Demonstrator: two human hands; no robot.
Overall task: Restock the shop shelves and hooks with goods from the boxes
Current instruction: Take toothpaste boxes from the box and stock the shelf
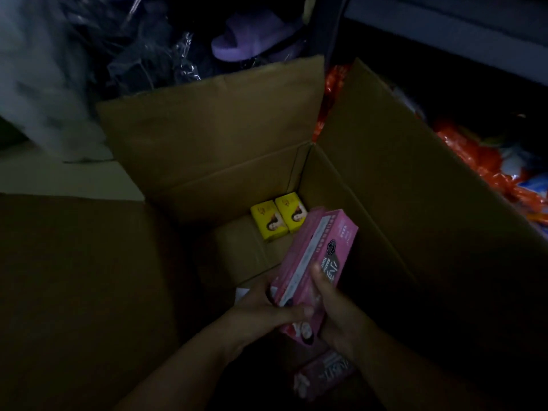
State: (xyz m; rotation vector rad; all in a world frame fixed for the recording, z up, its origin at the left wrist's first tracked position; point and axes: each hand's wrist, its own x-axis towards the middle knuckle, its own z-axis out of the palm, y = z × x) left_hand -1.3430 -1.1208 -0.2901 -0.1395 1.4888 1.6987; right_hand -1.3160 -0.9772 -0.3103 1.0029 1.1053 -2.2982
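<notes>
Lower centre: left hand (267, 310) and right hand (335, 310) gripping pink cartons (311, 262) above open cardboard box (385, 179); yellow packets (277, 216) inside.

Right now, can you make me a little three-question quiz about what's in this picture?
1. True or false: the two yellow packs lie inside the cardboard box.
2. What colour are the long cartons held by the left hand and right hand? A) green B) pink C) white
3. Fill in: behind the box sits a purple ____.

Key: 1 true. 2 B. 3 slipper.
</notes>
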